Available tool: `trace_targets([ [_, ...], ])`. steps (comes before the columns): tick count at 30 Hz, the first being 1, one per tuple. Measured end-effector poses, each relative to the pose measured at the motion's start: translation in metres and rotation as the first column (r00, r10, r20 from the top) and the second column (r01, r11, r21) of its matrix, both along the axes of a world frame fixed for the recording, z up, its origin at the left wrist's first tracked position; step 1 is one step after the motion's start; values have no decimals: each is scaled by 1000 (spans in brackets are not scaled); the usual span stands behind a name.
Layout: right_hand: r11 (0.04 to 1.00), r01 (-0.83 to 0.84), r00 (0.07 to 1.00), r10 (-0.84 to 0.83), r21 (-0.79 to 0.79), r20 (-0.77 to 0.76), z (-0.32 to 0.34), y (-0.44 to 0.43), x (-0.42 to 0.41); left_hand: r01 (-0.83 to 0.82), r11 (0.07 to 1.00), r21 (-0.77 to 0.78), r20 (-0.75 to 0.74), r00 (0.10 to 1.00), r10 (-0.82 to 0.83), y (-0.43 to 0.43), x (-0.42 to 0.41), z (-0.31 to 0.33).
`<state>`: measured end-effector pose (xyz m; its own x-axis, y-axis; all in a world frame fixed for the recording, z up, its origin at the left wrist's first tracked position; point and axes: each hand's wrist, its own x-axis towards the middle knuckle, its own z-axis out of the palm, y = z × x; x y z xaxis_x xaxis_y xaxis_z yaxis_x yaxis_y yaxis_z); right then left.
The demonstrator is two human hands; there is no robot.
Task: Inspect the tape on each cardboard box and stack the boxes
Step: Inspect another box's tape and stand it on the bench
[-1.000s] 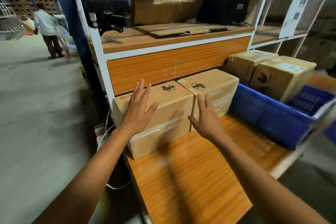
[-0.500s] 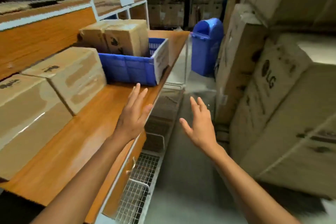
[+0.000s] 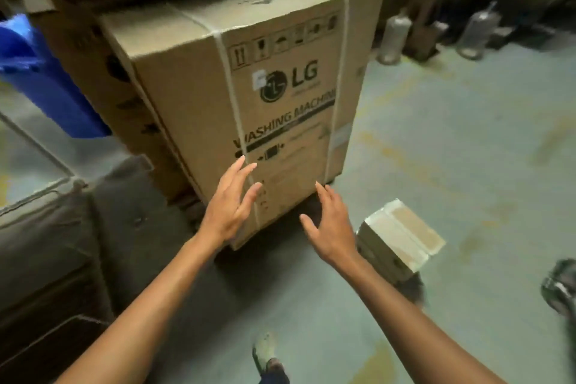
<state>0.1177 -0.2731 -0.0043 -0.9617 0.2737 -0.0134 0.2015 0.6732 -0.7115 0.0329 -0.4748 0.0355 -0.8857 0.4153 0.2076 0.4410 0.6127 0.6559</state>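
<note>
A small cardboard box with clear tape along its top seam lies on the concrete floor at the lower right. My left hand hovers with fingers spread in front of a tall LG washing-machine carton. My right hand is held out just left of the small box, fingers straight, holding nothing. Neither hand touches the small box.
More large cartons stand behind and left of the LG carton. A blue bin is at the far left, a grey cabinet at the lower left. Bottles stand at the back right. My foot is below.
I have turned right, away from the wooden bench with its boxes, and now face the floor by the LG carton. Both hands stay raised and hold nothing.
</note>
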Motion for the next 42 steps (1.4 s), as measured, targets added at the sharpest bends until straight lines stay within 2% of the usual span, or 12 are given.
trace_targets([
  [2, 985, 157, 988, -155, -70, 24, -15, 44, 3, 84, 996, 37, 95, 992, -87, 51, -23, -12],
  [3, 962, 242, 970, -238, -129, 45, -21, 65, 4, 107, 991, 83, 211, 970, -122, 77, -36, -20],
  [4, 919, 338, 941, -330, -202, 69, -28, 86, 6, 101, 982, 162, 389, 908, -158, 102, -48, -28],
  [6, 790, 494, 867, -479, -363, 139, -43, 126, 8, -11, 945, 327, 716, 656, -240, 150, -76, -52],
  [8, 577, 620, 761, -608, -532, 227, -58, 165, 8, -121, 926, 356, 855, 441, -271, 196, -103, -83],
  [11, 191, 710, 583, -700, -678, 412, -79, 219, 13, -112, 958, 264, 917, 338, -213, 261, -132, -127],
  [16, -64, 740, 414, -741, -670, 528, -114, 283, 25, -73, 987, 144, 941, 318, -114, 347, -159, -190],
  [22, -247, 749, 280, -723, -614, 632, -183, 347, 37, -13, 998, 58, 951, 304, -51, 433, -157, -250],
  [30, -324, 756, 262, -647, -569, 716, -277, 418, 30, -72, 997, 15, 943, 334, 10, 510, -154, -329],
  [36, -332, 785, 253, -598, -523, 760, -396, 444, 9, -4, 999, -41, 931, 364, 40, 551, -165, -435],
  [39, -373, 785, 249, -542, -495, 803, -452, 443, -3, 23, 994, -104, 918, 386, 87, 554, -178, -492],
  [42, -419, 794, 200, -504, -440, 840, -507, 441, -15, 57, 979, -198, 894, 420, 156, 558, -189, -545],
])
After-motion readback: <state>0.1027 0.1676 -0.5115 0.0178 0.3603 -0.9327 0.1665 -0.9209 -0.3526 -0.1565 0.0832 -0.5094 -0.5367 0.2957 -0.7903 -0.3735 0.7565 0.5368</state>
